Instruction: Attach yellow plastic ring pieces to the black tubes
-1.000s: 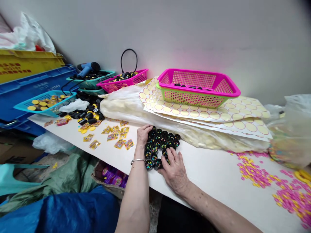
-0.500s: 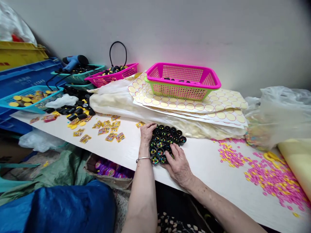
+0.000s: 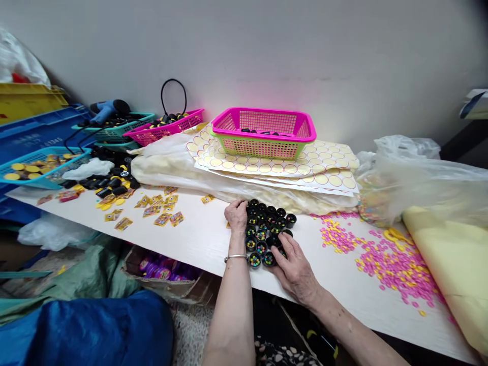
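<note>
On a white table (image 3: 208, 236), black cups (image 3: 261, 235) cluster between two hands: the right hand (image 3: 296, 265), fingers loosely spread, touching their near right side; the left hand (image 3: 237, 216), curled, at their far left corner. Whether either grips one is unclear. Coloured beads (image 3: 255, 261) sit inside.

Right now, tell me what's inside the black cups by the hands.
Small colored pieces show in many black cups; the right hand partly covers some, hiding what they hold.

Round black cups (image 3: 263, 224) stand packed together, open ends up, many showing multicoloured beads (image 3: 254, 261) inside; the cluster reaches close to the front edge of the table (image 3: 211, 236).
</note>
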The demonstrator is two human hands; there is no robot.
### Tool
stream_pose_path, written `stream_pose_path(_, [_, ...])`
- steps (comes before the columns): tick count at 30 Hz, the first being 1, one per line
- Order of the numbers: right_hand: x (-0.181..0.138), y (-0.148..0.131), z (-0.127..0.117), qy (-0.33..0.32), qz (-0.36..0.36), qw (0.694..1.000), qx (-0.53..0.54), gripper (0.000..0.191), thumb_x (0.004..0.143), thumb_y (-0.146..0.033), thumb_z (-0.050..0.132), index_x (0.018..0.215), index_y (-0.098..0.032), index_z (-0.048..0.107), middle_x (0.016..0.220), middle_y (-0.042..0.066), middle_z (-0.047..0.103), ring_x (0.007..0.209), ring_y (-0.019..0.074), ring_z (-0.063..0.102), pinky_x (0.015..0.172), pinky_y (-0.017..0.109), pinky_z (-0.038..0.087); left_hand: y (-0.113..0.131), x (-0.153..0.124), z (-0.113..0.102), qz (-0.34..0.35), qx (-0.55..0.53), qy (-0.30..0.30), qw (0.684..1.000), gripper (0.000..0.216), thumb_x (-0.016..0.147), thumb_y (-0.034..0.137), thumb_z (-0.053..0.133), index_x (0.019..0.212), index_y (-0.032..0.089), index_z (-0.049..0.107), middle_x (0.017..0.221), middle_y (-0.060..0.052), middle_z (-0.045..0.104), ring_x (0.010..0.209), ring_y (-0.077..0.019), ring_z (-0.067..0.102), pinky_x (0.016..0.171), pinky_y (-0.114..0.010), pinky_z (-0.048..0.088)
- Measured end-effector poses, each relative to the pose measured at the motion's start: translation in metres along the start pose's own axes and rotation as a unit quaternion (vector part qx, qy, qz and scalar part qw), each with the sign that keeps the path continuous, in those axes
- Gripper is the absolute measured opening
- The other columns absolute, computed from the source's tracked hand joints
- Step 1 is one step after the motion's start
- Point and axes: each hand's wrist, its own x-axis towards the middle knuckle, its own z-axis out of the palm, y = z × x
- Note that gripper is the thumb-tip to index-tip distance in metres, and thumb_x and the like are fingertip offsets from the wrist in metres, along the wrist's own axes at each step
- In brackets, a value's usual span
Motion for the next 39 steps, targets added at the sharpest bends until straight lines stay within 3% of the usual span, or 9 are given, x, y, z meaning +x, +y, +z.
stream_pose_path(9, [-0.023, 0.015, -0.012, 0.025, 0.014, 0.999, -0.025, 0.036, 0.079, -0.016, 0.059, 0.112, -0.006, 0.051, 0.126, 0.027, 0.042, 0.127, 0.0374, 0.03, 0.092, 0.055, 0.043, 0.011, -0.026, 0.022, 0.004, -0.025, -0.003, 1.0, 0.011, 0.06, 0.023, 0.064, 0.067, 0.02, 0.073, 0.069, 0.0, 0.07, 0.075, -0.0175, 0.062, 0.077, -0.027, 0.045])
stream_pose_path(12, [-0.026, 0.016, -0.016, 0.024, 0.027, 0.998, -0.046, 0.038, 0.078, -0.019, 0.06, 0.112, -0.005, 0.053, 0.126, 0.027, 0.043, 0.126, 0.0375, 0.033, 0.092, 0.055, 0.042, 0.012, -0.029, 0.026, 0.0, -0.062, -0.009, 0.998, 0.017, 0.061, 0.029, 0.066, 0.073, 0.019, 0.073, 0.072, 0.001, 0.07, 0.077, -0.0169, 0.062, 0.078, -0.027, 0.045])
stream_pose_path(18, [-0.027, 0.015, -0.019, -0.007, 0.05, 0.996, -0.073, 0.064, 0.075, -0.048, 0.062, 0.119, -0.004, 0.051, 0.127, 0.027, 0.046, 0.123, 0.0394, 0.036, 0.091, 0.059, 0.04, 0.016, -0.023, 0.018, -0.038, -0.147, 0.018, 0.988, 0.047, 0.074, 0.052, 0.049, 0.082, 0.01, 0.068, 0.074, -0.007, 0.067, 0.071, -0.0155, 0.062, 0.07, -0.028, 0.047])
stream_pose_path(22, [-0.027, 0.014, -0.018, -0.003, 0.058, 0.995, -0.082, 0.074, 0.072, -0.058, 0.059, 0.121, -0.003, 0.049, 0.126, 0.027, 0.047, 0.123, 0.0389, 0.037, 0.093, 0.059, 0.038, 0.013, -0.012, 0.003, -0.065, -0.155, 0.047, 0.985, 0.052, 0.079, 0.051, 0.037, 0.089, 0.008, 0.063, 0.076, -0.009, 0.065, 0.073, -0.0149, 0.062, 0.07, -0.028, 0.046])
stream_pose_path(25, [-0.028, 0.014, -0.018, 0.001, 0.057, 0.994, -0.091, 0.076, 0.073, -0.06, 0.057, 0.122, -0.003, 0.048, 0.126, 0.027, 0.048, 0.122, 0.0387, 0.037, 0.092, 0.058, 0.038, 0.011, -0.008, -0.014, -0.065, -0.098, 0.034, 0.992, 0.036, 0.071, 0.041, 0.05, 0.085, 0.011, 0.065, 0.075, -0.007, 0.064, 0.073, -0.0157, 0.06, 0.07, -0.028, 0.044])
stream_pose_path(30, [-0.028, 0.013, -0.023, 0.002, 0.054, 0.994, -0.095, 0.077, 0.072, -0.062, 0.056, 0.122, -0.004, 0.047, 0.126, 0.027, 0.047, 0.122, 0.039, 0.037, 0.093, 0.06, 0.037, 0.009, -0.023, -0.043, -0.007, 0.083, -0.068, 0.994, 0.024, 0.045, 0.021, 0.071, 0.069, 0.018, 0.069, 0.082, -0.006, 0.064, 0.09, -0.0248, 0.053, 0.08, -0.032, 0.038])
stream_pose_path(33, [-0.028, 0.013, -0.027, 0.024, 0.062, 0.994, -0.088, 0.074, 0.073, -0.06, 0.056, 0.123, -0.007, 0.045, 0.128, 0.026, 0.045, 0.124, 0.0382, 0.036, 0.094, 0.061, 0.035, 0.008, -0.033, -0.048, 0.034, 0.17, -0.112, 0.978, 0.016, 0.05, 0.025, 0.071, 0.065, 0.021, 0.07, 0.085, -0.006, 0.061, 0.095, -0.0257, 0.05, 0.082, -0.032, 0.037])
stream_pose_path(35, [-0.027, 0.014, -0.028, 0.05, 0.064, 0.993, -0.08, 0.072, 0.074, -0.057, 0.058, 0.123, -0.008, 0.044, 0.128, 0.025, 0.045, 0.124, 0.0373, 0.036, 0.094, 0.059, 0.037, 0.007, -0.035, -0.047, 0.054, 0.21, -0.134, 0.967, 0.007, 0.058, 0.026, 0.066, 0.06, 0.02, 0.069, 0.078, -0.005, 0.058, 0.088, -0.0229, 0.051, 0.078, -0.031, 0.037])
stream_pose_path(39, [-0.024, 0.015, -0.03, 0.078, 0.058, 0.993, -0.065, 0.072, 0.072, -0.055, 0.061, 0.121, -0.006, 0.044, 0.125, 0.026, 0.046, 0.122, 0.037, 0.037, 0.094, 0.056, 0.04, 0.007, -0.033, -0.047, 0.09, 0.254, -0.168, 0.948, 0.011, 0.063, 0.028, 0.063, 0.06, 0.018, 0.067, 0.074, -0.003, 0.053, 0.077, -0.018, 0.05, 0.071, -0.029, 0.038])
